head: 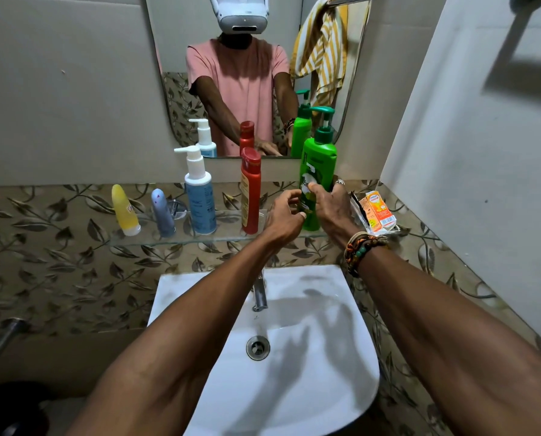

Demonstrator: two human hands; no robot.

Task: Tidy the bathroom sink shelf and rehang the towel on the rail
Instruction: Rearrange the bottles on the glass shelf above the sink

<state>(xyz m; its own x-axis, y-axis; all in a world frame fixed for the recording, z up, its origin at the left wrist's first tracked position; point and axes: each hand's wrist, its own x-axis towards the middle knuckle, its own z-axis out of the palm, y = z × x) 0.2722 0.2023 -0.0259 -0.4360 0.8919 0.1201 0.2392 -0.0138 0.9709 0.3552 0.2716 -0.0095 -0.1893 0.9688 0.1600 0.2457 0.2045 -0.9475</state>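
Together, both hands hold a green pump bottle [318, 184] upright on a glass shelf [200, 239] above a bathroom sink [294, 372].

The right hand [333, 206] curls its fingers round the bottle's lower body from 3 o'clock. The left hand [283, 215] pinches the label side from 9 o'clock. The bottle stands just right of centre. Toward 9 o'clock along the shelf stand a red bottle [251, 190], a blue pump bottle [200, 199], a grey tube [163, 214] and a yellow tube [124, 210]. An orange carton [379, 209] lies at 3 o'clock. At 1 o'clock, the mirror [174, 42] reflects a striped towel [321, 51] bunched over a rail.
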